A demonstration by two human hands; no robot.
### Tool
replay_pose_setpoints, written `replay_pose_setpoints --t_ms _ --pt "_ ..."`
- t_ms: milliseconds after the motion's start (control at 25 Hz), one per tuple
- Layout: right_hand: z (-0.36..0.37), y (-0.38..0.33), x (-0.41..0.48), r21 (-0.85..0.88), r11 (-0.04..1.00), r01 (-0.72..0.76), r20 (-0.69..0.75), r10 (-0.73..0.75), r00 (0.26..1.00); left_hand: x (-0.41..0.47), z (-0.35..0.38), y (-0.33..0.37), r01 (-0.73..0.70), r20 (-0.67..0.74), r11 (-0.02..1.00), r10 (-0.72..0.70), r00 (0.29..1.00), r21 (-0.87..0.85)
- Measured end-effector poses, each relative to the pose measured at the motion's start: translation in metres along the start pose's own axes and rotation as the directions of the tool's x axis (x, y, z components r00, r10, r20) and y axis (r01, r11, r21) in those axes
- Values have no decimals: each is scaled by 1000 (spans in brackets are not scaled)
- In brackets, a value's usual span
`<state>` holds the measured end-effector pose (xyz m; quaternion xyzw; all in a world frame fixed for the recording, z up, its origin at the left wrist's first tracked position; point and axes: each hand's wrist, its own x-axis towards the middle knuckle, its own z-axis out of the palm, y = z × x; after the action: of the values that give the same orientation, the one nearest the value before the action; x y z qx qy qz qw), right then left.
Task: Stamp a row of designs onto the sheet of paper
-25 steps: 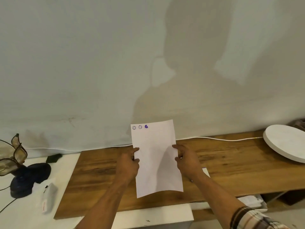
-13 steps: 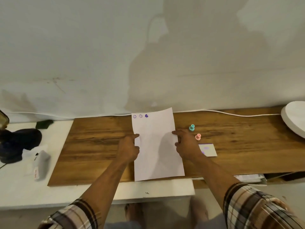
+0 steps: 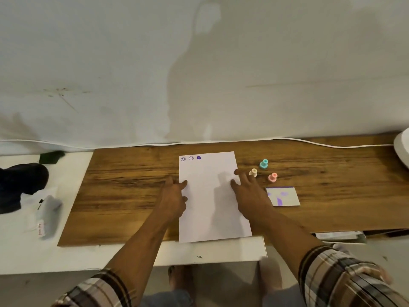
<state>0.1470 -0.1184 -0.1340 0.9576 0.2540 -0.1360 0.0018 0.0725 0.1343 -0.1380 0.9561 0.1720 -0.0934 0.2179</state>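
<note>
A white sheet of paper (image 3: 210, 200) lies flat on the wooden board (image 3: 132, 191). Three small purple prints (image 3: 191, 158) run along its top left edge: two smiley faces and a solid heart. My left hand (image 3: 174, 196) rests on the sheet's left edge, fingers apart. My right hand (image 3: 247, 191) lies on the right edge with fingers spread, holding nothing. Just right of its fingertips stand three small stamps: a cream stamp (image 3: 253, 173), a teal stamp (image 3: 263, 164) and a pink stamp (image 3: 272, 177). A white ink pad (image 3: 283, 196) smeared with purple sits beside my right wrist.
The board lies on a white table (image 3: 73, 255) against a pale wall. A white cable (image 3: 309, 142) runs along the board's back edge. At left are a dark blue object (image 3: 22, 185), a black item (image 3: 52, 156) and a clear packet (image 3: 47, 214). A white round object (image 3: 401, 149) sits far right.
The sheet, held upright a second ago, now lies flat on the board. My hands have loosened from gripping its edges to resting on them with fingers spread. The camera has tilted down.
</note>
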Motion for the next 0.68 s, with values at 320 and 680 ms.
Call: replay_pose_setpoints --t_ms 320,680 --pt "-10 -10 -8 -6 1000 -2 69 2 998 -8 5 4 -80 41 961 72 997 263" --pt "-74 -11 -46 39 999 -33 -212 41 976 -46 -70 37 -113 -139 969 146 979 220"
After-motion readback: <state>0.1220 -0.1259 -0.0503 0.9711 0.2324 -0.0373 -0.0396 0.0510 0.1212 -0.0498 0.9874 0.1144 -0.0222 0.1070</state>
